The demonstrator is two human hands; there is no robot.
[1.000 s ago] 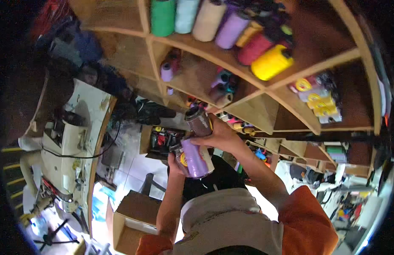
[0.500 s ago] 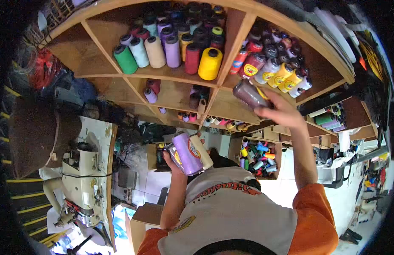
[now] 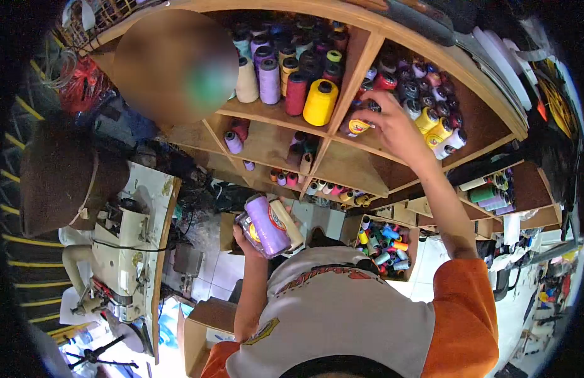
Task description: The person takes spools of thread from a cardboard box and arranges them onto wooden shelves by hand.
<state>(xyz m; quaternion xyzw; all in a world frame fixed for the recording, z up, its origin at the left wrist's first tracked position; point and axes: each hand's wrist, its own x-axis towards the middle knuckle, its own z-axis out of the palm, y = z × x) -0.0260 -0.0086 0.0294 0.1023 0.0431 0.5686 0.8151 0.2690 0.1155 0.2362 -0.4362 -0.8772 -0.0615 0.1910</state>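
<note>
- Your left hand (image 3: pixel 246 244) keeps its fingers curled around the purple spool (image 3: pixel 265 225) and beige spool (image 3: pixel 286 222).
- The dark spool (image 3: pixel 356 128), lifted to the compartment (image 3: pixel 482 129) front, now joins the shelved row; your right hand's (image 3: pixel 398 129) fingers still pinch its upper end.

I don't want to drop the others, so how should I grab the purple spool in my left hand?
Probably by its upper end, from above, with the right hand. The purple spool leans in the left hand, no fingers visible on that end, while a beige spool crowds its right side and a wrapped spool its left.
</note>
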